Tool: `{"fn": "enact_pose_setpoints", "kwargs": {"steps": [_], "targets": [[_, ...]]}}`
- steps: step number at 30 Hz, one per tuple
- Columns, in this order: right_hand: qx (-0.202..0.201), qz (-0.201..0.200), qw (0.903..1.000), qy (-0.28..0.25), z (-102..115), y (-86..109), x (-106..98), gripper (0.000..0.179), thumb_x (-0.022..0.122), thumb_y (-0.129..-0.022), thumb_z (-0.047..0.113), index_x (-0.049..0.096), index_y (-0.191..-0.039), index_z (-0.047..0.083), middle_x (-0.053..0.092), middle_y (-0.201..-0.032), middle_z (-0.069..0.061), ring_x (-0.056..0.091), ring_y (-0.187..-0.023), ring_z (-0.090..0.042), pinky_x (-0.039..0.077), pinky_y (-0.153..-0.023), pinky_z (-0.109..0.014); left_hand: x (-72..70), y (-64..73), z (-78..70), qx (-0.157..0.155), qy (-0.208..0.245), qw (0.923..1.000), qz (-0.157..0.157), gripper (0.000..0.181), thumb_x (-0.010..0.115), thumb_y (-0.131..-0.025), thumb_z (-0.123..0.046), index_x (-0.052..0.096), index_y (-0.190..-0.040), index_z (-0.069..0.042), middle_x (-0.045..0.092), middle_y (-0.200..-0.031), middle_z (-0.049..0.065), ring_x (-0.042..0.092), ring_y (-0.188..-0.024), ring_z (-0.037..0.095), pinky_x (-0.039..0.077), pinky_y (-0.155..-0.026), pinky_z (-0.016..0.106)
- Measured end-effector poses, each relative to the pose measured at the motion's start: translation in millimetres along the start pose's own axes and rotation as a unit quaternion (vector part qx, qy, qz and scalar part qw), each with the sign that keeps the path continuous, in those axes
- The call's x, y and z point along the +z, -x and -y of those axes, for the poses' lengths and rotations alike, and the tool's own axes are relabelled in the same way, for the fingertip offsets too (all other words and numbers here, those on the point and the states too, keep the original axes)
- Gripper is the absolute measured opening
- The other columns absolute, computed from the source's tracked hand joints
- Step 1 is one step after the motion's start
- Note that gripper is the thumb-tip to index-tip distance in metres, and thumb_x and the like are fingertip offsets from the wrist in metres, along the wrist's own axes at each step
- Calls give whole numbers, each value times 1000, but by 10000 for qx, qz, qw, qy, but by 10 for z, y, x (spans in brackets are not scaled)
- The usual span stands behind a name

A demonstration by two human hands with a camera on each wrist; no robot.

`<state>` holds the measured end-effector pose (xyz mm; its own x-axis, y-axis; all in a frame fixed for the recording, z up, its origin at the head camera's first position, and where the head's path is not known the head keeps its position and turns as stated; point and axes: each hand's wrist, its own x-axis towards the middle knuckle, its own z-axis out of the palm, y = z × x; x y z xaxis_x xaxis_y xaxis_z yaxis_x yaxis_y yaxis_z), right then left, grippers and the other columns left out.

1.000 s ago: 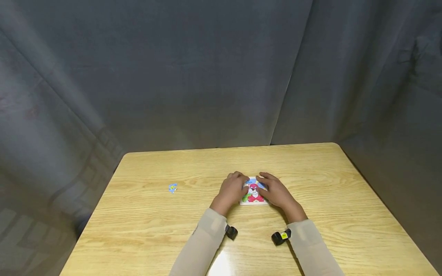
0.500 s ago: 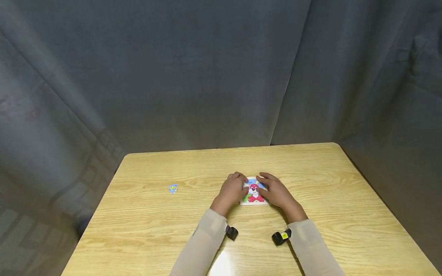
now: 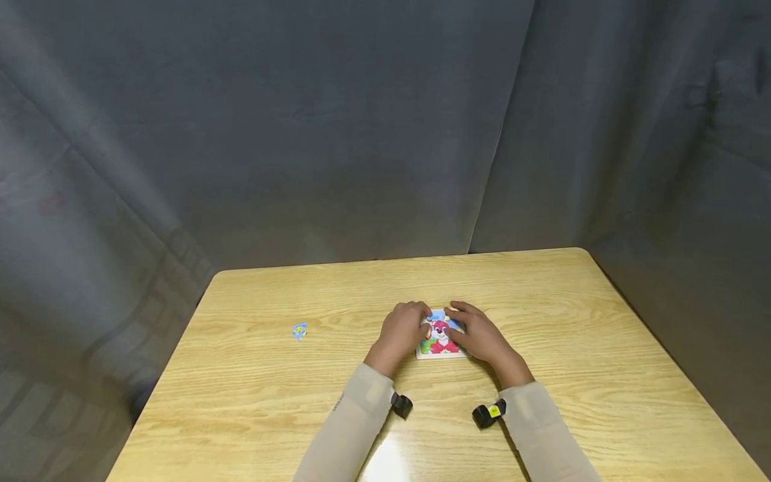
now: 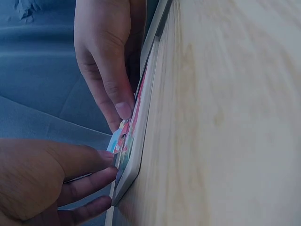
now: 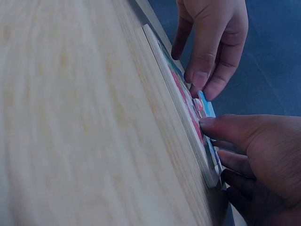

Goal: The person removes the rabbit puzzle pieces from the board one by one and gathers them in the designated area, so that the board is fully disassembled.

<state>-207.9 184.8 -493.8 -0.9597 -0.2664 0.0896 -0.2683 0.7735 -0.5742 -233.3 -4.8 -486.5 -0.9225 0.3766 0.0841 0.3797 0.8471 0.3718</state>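
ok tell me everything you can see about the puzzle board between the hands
The puzzle board is a small, thin rectangular tray with a pale raised rim, lying flat on the wooden table near its middle. Its picture shows a pink and red cartoon animal on blue and green. One blue piece stands lifted above the surface, not yet seated. The left hand rests on its left edge, the right hand on its right, fingertips pressing the pieces.
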Motion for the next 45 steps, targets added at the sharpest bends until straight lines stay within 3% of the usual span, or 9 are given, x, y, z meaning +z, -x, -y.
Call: {"fn": "enact_pose_setpoints", "kwargs": {"steps": [9, 18, 31, 45], "targets": [[-19, 15, 10000, -45, 0, 9, 29, 48, 64, -95, 21, 54, -137, 0, 40, -148, -20, 35, -136, -43, 32, -107, -58, -13, -18, 39, 27, 271, 9996, -30, 20, 67, -93, -23, 69, -112, -19, 67, -93, -9, 59, -99, 19, 50, -80, 32], [-116, -70, 9999, -69, 3, 20, 60, 48, 66, -93, 20, 55, -136, 0, 41, -147, -20, 36, -135, -43, 33, -106, -57, -17, -36, 52, 74, -102, 9999, 24, 29, 70, -90, -24, 71, -119, -19, 65, -90, -9, 58, -94, 19, 49, -75, 33], [-38, -32, 9999, -126, 13, -2, 20, 49, 64, -95, 23, 54, -137, 1, 40, -148, -19, 35, -136, -42, 33, -106, -58, -30, -44, 39, 121, -347, 9992, 135, 28, 68, -92, -29, 72, -119, -25, 64, -114, 0, 57, -104, 22, 51, -83, 37], [-82, -92, 9999, 5, -29, 5, 14, 49, 64, -94, 23, 55, -136, 0, 40, -147, -21, 35, -135, -43, 33, -105, -59, -44, -51, 11, 94, -311, 9990, 296, 27, 68, -92, -34, 73, -117, -25, 64, -116, -1, 56, -108, 23, 52, -84, 37]]}}
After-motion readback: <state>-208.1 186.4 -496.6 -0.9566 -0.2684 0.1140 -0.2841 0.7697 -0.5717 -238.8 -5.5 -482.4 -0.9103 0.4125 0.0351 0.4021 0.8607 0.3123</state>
